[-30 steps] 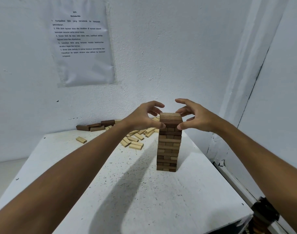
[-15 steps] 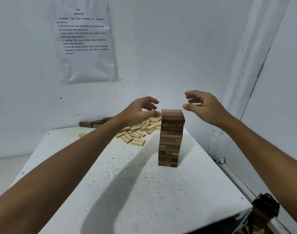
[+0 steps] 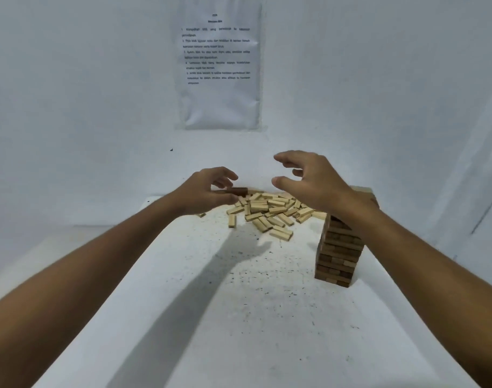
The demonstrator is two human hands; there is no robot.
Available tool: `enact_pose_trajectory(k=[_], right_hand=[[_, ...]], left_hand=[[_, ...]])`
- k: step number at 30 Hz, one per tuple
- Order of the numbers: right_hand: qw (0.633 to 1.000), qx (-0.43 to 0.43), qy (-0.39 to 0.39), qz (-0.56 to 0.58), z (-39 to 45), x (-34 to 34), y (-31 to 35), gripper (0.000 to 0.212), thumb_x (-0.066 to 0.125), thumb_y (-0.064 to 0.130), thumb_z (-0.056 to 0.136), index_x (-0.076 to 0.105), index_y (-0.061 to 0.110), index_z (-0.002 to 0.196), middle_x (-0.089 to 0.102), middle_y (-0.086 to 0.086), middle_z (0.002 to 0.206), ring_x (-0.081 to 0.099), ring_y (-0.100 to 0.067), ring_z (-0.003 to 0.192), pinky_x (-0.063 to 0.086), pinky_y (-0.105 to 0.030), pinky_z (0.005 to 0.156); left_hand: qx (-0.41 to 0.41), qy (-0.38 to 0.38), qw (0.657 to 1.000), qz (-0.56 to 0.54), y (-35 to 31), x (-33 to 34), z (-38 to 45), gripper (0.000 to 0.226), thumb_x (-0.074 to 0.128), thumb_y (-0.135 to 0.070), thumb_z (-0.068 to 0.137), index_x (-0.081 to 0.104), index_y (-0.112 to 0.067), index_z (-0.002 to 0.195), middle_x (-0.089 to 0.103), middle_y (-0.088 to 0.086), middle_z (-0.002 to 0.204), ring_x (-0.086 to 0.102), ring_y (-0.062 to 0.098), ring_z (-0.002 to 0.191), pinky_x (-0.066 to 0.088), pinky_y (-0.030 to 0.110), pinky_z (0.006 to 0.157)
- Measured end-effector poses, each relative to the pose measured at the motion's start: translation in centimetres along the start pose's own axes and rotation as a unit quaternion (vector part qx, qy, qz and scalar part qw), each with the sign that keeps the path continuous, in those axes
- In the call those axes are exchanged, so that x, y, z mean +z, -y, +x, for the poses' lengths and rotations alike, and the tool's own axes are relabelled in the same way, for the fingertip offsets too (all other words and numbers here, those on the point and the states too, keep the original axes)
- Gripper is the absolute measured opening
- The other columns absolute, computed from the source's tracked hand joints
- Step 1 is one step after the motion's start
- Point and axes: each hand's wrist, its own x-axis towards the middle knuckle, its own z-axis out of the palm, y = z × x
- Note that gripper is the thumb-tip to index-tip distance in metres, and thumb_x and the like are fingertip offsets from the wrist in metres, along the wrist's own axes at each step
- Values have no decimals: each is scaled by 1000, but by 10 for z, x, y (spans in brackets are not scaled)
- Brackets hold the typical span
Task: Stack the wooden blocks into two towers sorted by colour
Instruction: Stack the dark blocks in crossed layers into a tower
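A tower of dark brown blocks (image 3: 339, 253) stands upright on the right side of the white table (image 3: 211, 317); my right wrist hides its upper part. A loose heap of light wooden blocks (image 3: 270, 210) lies at the table's far end. One dark block (image 3: 239, 191) lies at the heap's left, just past my left fingers. My left hand (image 3: 208, 191) hovers over the far left of the heap, fingers loosely curled, holding nothing. My right hand (image 3: 309, 180) hangs in the air above the heap, fingers spread and empty.
White walls close the table in at the back and on the right. A printed paper sheet (image 3: 218, 65) is stuck on the back wall. The table's left edge drops to a pale floor (image 3: 21, 247).
Both hands have left the top of the dark tower and moved left and away toward the heap of light blocks. The view has swung left, so the tower sits at the right.
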Motion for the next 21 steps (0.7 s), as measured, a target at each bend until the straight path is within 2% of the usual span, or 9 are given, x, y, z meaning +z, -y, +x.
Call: enact_pose_trajectory(k=[1,3,6,9,11,14,16,19,21], right_hand=[[1000,0,14,2,4,11,1,53,66,23,92,50,12,141,52,-1,143,49,-13,128,43,-33,107],[999,10,38,12,14,35,1,54,66,24,91,50,11,141,52,-4,143,49,-16,129,43,-37,108],[996,39,66,39,27,67,-3,53,67,23,91,51,10,140,54,-6,141,51,-19,128,44,-35,106],[993,60,82,58,41,98,-12,42,67,20,90,60,8,130,62,-10,129,57,-23,119,47,-42,101],[991,80,86,69,49,119,-21,45,68,20,89,59,8,132,62,-10,131,58,-22,117,47,-40,99],[987,99,99,79,66,151,-37,48,67,22,89,57,12,135,59,-6,134,55,-19,119,45,-32,95],[986,111,105,72,76,170,-48,48,66,20,91,55,11,136,57,-8,137,55,-21,122,43,-28,94],[984,125,118,51,96,196,-65,50,62,19,91,52,11,139,56,-10,137,58,-25,118,45,-29,93],[986,119,119,18,109,210,-74,51,61,20,90,52,13,140,54,-9,138,54,-25,123,44,-35,100]], left_hand=[[-17,-1,1000,-3,9,-3,-5,39,75,-25,85,58,-25,120,64,-4,115,60,13,111,55,33,84],[-44,-7,999,2,28,-9,-16,40,77,-26,84,60,-23,120,64,-2,118,60,14,112,52,23,77],[-82,-16,996,8,54,-12,-30,52,71,-42,71,61,-24,119,65,-4,116,58,11,112,43,13,76],[-127,-32,991,-1,81,-10,-38,51,67,-45,67,60,-29,115,65,-8,110,58,11,110,41,14,77],[-144,-42,989,7,98,-4,-40,54,67,-46,68,61,-27,117,66,-5,113,58,12,111,42,15,76],[-154,-55,986,24,123,9,-37,47,75,-34,80,61,-19,122,65,-1,118,56,11,109,38,8,74],[-151,-64,986,40,136,18,-32,42,74,-25,86,61,-15,125,63,0,123,54,9,108,36,7,76],[-137,-79,986,46,154,29,-16,46,69,-33,83,62,-14,124,63,1,126,56,14,115,37,17,85],[-125,-84,987,62,162,33,0,52,60,-40,80,62,-14,125,63,0,127,55,17,119,35,13,86]])
